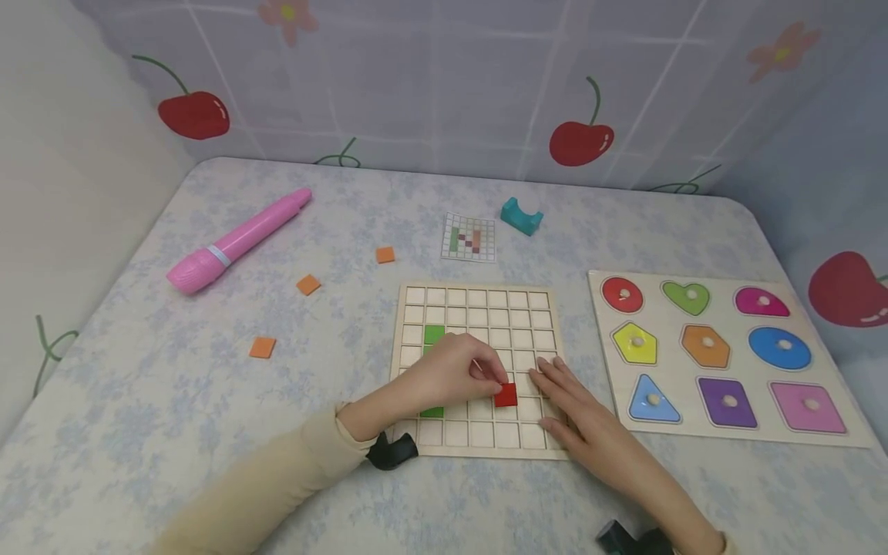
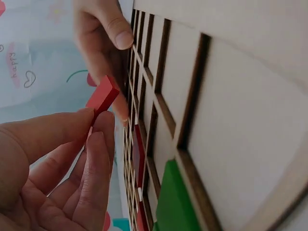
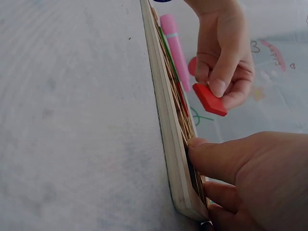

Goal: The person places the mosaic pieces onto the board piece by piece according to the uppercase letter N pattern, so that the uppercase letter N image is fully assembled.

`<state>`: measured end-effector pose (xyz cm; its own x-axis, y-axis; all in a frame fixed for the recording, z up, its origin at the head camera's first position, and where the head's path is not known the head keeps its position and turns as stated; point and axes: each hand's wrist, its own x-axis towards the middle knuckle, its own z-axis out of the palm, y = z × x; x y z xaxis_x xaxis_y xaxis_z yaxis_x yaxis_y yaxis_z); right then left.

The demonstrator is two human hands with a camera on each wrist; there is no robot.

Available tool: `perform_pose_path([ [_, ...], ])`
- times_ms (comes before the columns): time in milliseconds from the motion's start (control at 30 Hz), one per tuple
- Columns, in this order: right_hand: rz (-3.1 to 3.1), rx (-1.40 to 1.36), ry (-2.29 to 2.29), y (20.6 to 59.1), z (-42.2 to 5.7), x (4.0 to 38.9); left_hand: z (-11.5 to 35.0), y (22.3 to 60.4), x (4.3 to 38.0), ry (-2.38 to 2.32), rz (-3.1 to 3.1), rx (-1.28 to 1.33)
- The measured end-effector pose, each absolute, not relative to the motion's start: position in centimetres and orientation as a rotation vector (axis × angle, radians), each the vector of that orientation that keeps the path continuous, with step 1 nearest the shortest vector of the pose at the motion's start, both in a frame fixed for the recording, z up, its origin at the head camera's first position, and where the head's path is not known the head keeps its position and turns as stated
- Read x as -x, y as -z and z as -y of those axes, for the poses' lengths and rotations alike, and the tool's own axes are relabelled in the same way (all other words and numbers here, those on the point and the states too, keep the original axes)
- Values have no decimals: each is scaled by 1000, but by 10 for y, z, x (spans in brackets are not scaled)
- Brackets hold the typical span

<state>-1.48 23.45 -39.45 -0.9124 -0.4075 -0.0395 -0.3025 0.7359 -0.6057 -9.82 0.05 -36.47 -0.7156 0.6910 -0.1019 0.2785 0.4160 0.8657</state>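
My left hand (image 1: 461, 370) pinches a red square tile (image 1: 506, 395) between thumb and fingers, over the wooden grid board (image 1: 479, 449). In the left wrist view that red tile (image 2: 102, 97) is raised clear of the grid and tilted. Green tiles (image 1: 434, 334) sit in a column toward the board's left, partly covered by my left hand and forearm. Other red tiles (image 2: 139, 156) lie in the grid, hidden from the head view by my left hand. My right hand (image 1: 583, 416) rests on the board's right side, fingers extended, its thumb (image 3: 216, 156) at the edge.
Several loose orange tiles (image 1: 263, 348) lie left of the board, near a pink microphone-shaped pen (image 1: 243, 237). Behind the board are a small printed grid card (image 1: 469, 237) and a teal curved holder (image 1: 521, 216). A knobbed shape puzzle (image 1: 709, 366) takes up the right side.
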Motion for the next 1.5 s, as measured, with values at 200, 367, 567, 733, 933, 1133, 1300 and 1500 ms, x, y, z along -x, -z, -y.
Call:
perform_pose_path([
  [200, -2770, 586, 917, 394, -232, 18, -7, 371, 95, -1150, -2286, -859],
  [367, -2770, 583, 912, 394, -232, 20, -9, 373, 92, -1082, -2327, -892],
  [567, -2780, 600, 921, 395, -231, 22, -12, 371, 88, -948, -2442, -956],
  [733, -2782, 616, 930, 397, -230, 24, -11, 370, 86, -918, -2475, -973],
  [933, -2769, 616, 956, 400, -227, 22, 2, 374, 88, -1164, -2299, -935],
  [1133, -2780, 638, 963, 403, -229, 14, 58, 368, 99, -1389, -2138, -892],
  [1300, -2817, 675, 953, 401, -231, 14, 150, 359, 117, -1327, -2301, -752],
  [1500, -2818, 655, 955, 397, -233, 15, 252, 356, 126, -1199, -2494, -424],
])
